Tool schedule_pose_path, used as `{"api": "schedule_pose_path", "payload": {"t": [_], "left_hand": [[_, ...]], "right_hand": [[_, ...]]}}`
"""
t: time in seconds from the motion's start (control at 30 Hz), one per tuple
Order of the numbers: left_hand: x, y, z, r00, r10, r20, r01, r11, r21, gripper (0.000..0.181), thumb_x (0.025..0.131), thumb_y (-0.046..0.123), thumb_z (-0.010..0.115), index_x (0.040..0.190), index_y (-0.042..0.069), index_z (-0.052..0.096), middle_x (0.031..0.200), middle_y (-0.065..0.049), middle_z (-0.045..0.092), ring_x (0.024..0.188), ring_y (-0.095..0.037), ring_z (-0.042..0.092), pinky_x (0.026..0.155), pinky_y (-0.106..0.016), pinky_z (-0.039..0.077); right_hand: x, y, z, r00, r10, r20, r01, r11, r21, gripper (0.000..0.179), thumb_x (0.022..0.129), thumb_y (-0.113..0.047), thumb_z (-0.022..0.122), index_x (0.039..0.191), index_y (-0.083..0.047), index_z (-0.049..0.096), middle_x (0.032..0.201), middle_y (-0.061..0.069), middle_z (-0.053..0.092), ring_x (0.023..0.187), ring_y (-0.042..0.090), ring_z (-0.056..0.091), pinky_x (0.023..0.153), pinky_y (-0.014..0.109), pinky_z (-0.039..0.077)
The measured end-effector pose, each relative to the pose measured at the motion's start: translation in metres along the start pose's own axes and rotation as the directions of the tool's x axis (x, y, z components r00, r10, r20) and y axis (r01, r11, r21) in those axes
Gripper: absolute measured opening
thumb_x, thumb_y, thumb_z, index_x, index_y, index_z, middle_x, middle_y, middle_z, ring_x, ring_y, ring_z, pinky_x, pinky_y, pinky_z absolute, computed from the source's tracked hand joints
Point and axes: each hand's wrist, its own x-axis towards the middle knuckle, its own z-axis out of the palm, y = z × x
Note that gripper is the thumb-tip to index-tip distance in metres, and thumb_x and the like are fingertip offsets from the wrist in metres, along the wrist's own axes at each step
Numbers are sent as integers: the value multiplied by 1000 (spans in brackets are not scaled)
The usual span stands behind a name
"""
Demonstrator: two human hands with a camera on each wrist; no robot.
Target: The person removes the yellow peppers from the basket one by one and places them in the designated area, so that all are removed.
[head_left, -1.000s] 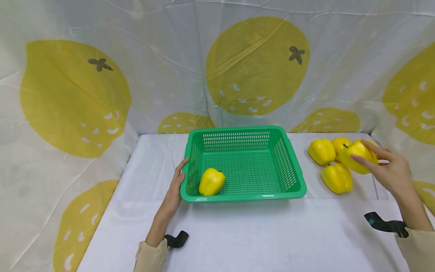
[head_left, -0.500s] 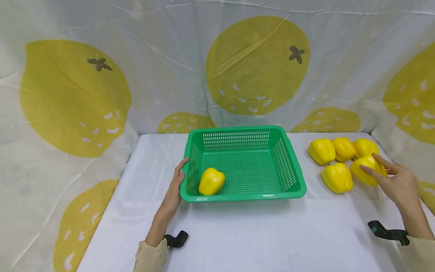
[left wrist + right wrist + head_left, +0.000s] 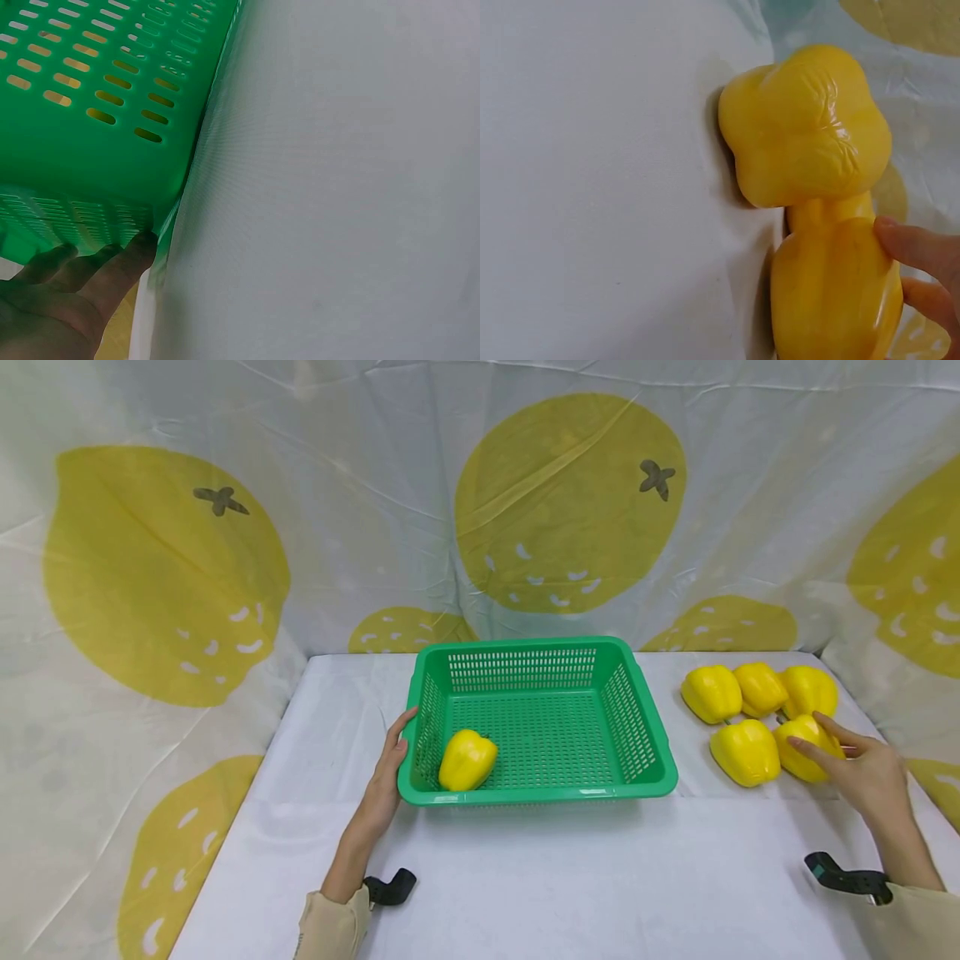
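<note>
At the right, my right hand (image 3: 873, 772) holds a yellow bell pepper (image 3: 806, 747) between thumb and fingers, low on the white table. In the right wrist view, fingertips touch the side of this pepper (image 3: 836, 292), with another yellow bell pepper (image 3: 802, 127) close by. Several more yellow bell peppers (image 3: 711, 693) sit grouped behind and to the left of it. My left hand (image 3: 381, 781) touches the left side of a green plastic basket (image 3: 536, 794); the left wrist view shows fairly straight fingers against its outer wall. One yellow bell pepper (image 3: 467, 761) lies in the basket's front left corner.
A white cloth covers the table (image 3: 555, 877). Behind and beside it hangs a pale curtain (image 3: 360, 510) printed with large yellow lemons. Each wrist wears a black strap mount, such as the right one (image 3: 847, 874).
My right hand has brought the held bell pepper down and forward from above the group, then slightly left, beside the front pepper. My left hand and the basket have stayed in place.
</note>
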Motion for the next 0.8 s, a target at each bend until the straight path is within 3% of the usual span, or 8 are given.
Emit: {"api": "schedule_pose_path", "payload": {"t": [0.13, 0.5, 0.8], "left_hand": [[0, 0, 0, 1000, 1, -3, -1, 1000, 8, 49, 113, 46, 18, 162, 42, 21, 173, 6, 9, 156, -26, 14, 124, -63, 9], [0, -1, -1, 1000, -5, -8, 5, 1000, 10, 49, 113, 47, 19, 162, 43, 22, 173, 7, 9, 157, -27, 13, 124, -65, 8], [0, -1, 0, 1000, -6, -4, 6, 1000, 5, 49, 113, 47, 18, 162, 43, 21, 173, 6, 9, 156, -27, 15, 124, -64, 10]], "right_hand": [[-1, 0, 2, 1000, 13, 1, -13, 1000, 3, 83, 98, -61, 60, 158, -13, 28, 148, 46, 34, 119, 55, 40, 67, 33, 38], [-2, 2, 5, 1000, -4, 5, 5, 999, -47, 77, 102, -60, 52, 160, -16, 25, 145, 47, 34, 123, 58, 37, 68, 40, 43], [-3, 0, 8, 999, -21, -25, 20, 1000, -21, 74, 102, -56, 56, 158, -14, 31, 144, 45, 37, 124, 57, 38, 64, 34, 40]]}}
